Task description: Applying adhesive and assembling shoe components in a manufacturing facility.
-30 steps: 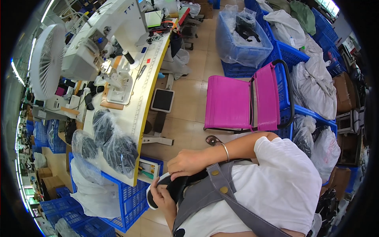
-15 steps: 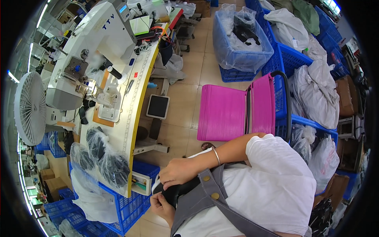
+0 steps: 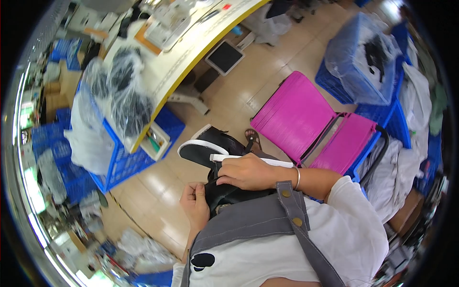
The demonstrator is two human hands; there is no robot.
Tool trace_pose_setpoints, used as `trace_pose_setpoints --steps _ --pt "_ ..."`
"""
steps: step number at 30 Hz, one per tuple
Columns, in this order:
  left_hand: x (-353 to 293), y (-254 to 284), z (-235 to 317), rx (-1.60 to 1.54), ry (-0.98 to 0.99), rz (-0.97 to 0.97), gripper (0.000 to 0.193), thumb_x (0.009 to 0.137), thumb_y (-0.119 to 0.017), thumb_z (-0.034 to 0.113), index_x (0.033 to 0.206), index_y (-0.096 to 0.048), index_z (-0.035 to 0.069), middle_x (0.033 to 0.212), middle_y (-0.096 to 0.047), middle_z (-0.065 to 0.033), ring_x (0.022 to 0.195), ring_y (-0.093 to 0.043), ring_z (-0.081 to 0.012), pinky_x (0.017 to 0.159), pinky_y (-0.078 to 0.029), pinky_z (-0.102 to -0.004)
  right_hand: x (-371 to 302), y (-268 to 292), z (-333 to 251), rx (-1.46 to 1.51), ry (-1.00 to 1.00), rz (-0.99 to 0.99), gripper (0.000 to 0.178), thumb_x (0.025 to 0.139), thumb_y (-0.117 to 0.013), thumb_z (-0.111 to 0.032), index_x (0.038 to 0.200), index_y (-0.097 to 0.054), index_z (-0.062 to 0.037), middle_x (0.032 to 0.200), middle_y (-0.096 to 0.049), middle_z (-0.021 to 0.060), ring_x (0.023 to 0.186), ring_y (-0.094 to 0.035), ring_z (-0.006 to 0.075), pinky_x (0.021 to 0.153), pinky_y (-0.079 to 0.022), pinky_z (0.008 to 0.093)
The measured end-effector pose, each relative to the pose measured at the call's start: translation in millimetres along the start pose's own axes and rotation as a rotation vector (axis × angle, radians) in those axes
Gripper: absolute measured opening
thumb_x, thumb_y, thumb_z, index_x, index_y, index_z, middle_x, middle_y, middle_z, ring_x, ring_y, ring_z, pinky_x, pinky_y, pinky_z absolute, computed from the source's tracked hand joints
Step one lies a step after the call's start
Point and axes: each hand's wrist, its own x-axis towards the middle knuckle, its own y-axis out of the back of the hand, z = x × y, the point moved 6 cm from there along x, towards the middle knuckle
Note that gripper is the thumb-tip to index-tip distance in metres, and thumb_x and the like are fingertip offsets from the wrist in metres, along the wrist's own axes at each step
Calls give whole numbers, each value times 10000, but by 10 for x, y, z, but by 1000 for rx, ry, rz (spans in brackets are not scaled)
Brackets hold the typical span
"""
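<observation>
My right hand (image 3: 244, 172) is closed, thumb and fingers bent round black, shoe-like pieces with white edges. One piece (image 3: 195, 152) shows a rounded black face with a white rim, beyond the hands. A white strip (image 3: 277, 163) sticks out to the right along the far side of my right hand. Close to my body, dark material (image 3: 217, 197) lies between the two hands, against the grey apron (image 3: 239, 206). My left hand (image 3: 195, 203) is at its left edge, fingers curled and thumb pressed to them; whatever they pinch is hidden.
A yellow-edged sewing table (image 3: 184, 79) with bagged black items (image 3: 128, 98) stands at left. Below it are a blue crate (image 3: 122, 167) and a small open drawer (image 3: 160, 148). A pink chair (image 3: 296, 112) and blue crates (image 3: 356, 88) are at right, near a sandalled foot (image 3: 252, 137).
The view has swung left and down, so the sewing table and chair sit differently. My hands have moved apart slightly, and more of the black pieces with white rims shows.
</observation>
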Motion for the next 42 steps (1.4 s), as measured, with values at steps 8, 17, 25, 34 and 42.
trace_pose_setpoints --steps 8,17,25,34,42 --pt "-213 218 -303 0 286 -49 184 849 -610 153 919 -634 -15 831 -659 -86 765 -609 -125 701 -483 -256 141 -406 131 259 -67 -291 102 781 -654 -140 796 -606 -51 717 -573 91 644 -573 266 572 -452 328" --pt "-773 788 -563 -95 126 -13 329 784 -690 285 939 -618 4 748 -619 -74 684 -542 -101 647 -448 -265 476 -1163 -316 227 74 -694 51 773 -643 -79 767 -617 -34 692 -586 105 626 -582 250 569 -447 303" --pt "-1226 1458 -1277 -359 159 429 250 849 -616 208 916 -609 -33 794 -633 -57 740 -546 -78 685 -444 -239 741 -2245 -1034 147 303 -871 82 753 -662 -83 746 -607 -23 644 -542 117 579 -546 267 529 -418 323" --pt "-1656 2548 -1799 -334 132 713 205 838 -623 184 892 -628 -14 711 -611 -38 652 -523 -64 592 -431 -227 728 -3358 -1786 9 423 -901 86 768 -659 -107 782 -602 -44 696 -560 114 609 -552 285 546 -433 349" --pt "-2021 3434 -2240 -448 97 961 127 831 -604 126 833 -633 2 679 -598 -55 614 -528 -99 578 -429 -245 803 -4429 -2287 95 539 -988 162 815 -616 -230 801 -578 -73 726 -550 88 678 -581 276 570 -463 363"
